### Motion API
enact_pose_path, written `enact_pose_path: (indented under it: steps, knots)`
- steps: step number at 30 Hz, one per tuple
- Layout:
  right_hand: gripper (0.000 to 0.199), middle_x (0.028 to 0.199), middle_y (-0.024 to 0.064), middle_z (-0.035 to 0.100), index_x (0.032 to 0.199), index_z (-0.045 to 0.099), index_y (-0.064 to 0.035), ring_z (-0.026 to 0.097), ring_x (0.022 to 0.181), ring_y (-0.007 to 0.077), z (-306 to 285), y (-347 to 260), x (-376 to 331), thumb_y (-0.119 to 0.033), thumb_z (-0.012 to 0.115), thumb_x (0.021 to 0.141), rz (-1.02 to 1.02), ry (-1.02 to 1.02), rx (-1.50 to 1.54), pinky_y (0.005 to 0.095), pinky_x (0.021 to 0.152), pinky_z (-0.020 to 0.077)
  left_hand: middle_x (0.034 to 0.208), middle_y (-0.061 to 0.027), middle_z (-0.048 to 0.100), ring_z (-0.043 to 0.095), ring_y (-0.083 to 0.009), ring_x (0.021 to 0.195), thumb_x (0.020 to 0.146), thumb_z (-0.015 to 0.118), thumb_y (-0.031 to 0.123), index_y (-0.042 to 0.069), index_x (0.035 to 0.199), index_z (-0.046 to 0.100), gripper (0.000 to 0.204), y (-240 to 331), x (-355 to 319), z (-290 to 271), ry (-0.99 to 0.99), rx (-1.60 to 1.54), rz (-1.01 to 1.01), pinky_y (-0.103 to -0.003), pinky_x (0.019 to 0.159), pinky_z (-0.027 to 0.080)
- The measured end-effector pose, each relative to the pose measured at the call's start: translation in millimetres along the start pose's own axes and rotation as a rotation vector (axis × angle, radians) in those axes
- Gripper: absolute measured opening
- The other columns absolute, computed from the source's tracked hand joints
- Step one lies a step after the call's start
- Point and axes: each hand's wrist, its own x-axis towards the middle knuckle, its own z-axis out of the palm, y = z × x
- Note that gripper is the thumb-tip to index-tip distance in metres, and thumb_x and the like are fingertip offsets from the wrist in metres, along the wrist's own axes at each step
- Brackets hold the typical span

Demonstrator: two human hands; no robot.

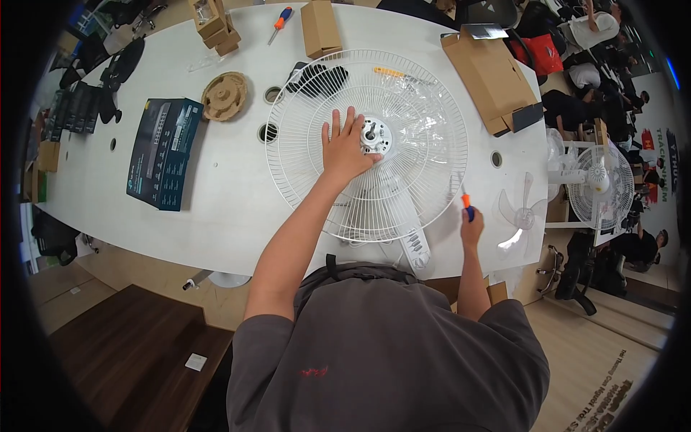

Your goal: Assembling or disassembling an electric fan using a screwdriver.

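Note:
My left hand [344, 150] lies with fingers spread on the white wire fan grille [302, 183], just left of the motor hub [375, 135] at its centre. The thumb reaches the hub's lower edge. Beyond the grille's lower right rim, my right hand [472, 229] is closed around the handle of an orange and blue screwdriver [466, 201], whose shaft points away from me toward the rim. Under the grille is the white fan body, its control panel [415, 248] sticking out near the table edge. To the right lies a clear fan blade [523, 213].
On the white table [237, 158] are a dark printed box [164, 155], a moulded cardboard piece [224, 96], another screwdriver [280, 25], a brown carton [321, 29] and an open cardboard box [493, 79]. Another assembled fan [599, 176] stands beyond the right edge, with people farther off.

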Motion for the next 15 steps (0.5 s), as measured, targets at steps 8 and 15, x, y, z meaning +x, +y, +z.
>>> enact_pose_path:
  steps: [8,15]
  knots:
    - [0.029,0.109,0.0133,0.066,0.116,0.063,0.0028,0.063,0.099,0.0212,-149,-180,86,-0.007,0.072,0.091,-0.255,0.264,0.371,0.0314,0.090,0.0507,0.165,-0.0104,0.022,0.004,-0.0349,0.154,0.071,0.079,0.057,0.011,0.153,0.037,0.103,-3,-2,0,0.009,0.034,-0.009,-0.050,0.123,0.000]
    - [0.032,0.107,0.0115,0.063,0.110,0.065,-0.0011,0.065,0.090,0.0229,-132,-338,109,0.005,0.073,0.080,-0.738,-0.202,0.277,0.0302,0.079,0.0526,0.165,-0.0106,0.021,0.004,-0.0352,0.154,0.071,0.078,0.058,0.011,0.153,0.037,0.103,-3,-1,4,0.009,0.028,-0.005,-0.050,0.123,0.000]
